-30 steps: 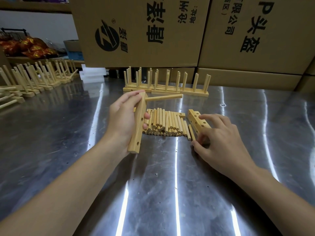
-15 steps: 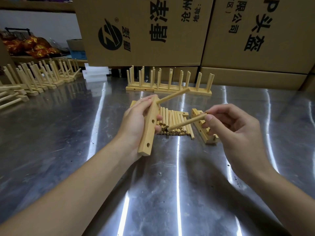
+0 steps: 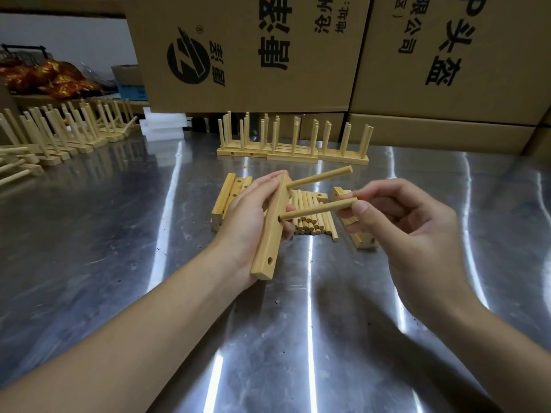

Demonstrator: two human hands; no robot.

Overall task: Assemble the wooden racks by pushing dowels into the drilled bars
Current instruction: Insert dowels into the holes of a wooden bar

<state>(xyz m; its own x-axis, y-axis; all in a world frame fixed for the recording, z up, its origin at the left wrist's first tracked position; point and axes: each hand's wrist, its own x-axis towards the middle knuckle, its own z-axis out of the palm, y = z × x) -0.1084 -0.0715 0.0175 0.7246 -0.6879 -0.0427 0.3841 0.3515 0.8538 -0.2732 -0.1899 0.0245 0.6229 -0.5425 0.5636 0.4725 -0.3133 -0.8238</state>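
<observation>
My left hand (image 3: 249, 222) grips a drilled wooden bar (image 3: 269, 242), held on end above the steel table. One dowel (image 3: 320, 176) sticks out of the bar's top hole to the right. My right hand (image 3: 402, 225) pinches a second dowel (image 3: 319, 209) by its right end; its left tip meets the bar's middle hole. The bar's bottom hole is bare. Behind the hands lies a pile of loose dowels (image 3: 313, 222), with spare drilled bars at its left (image 3: 226, 198) and right (image 3: 354, 234).
Finished racks (image 3: 293, 144) stand at the back centre, and several more (image 3: 59, 129) line the left side. Large cardboard boxes (image 3: 268, 52) wall off the back. White foam blocks (image 3: 162, 126) sit behind the left racks. The steel table (image 3: 283, 338) reflects light in front.
My right hand picked a dowel off the table by the right spare bars, carried it left and brought its tip to the middle hole. The left hand kept hold of the bar.
</observation>
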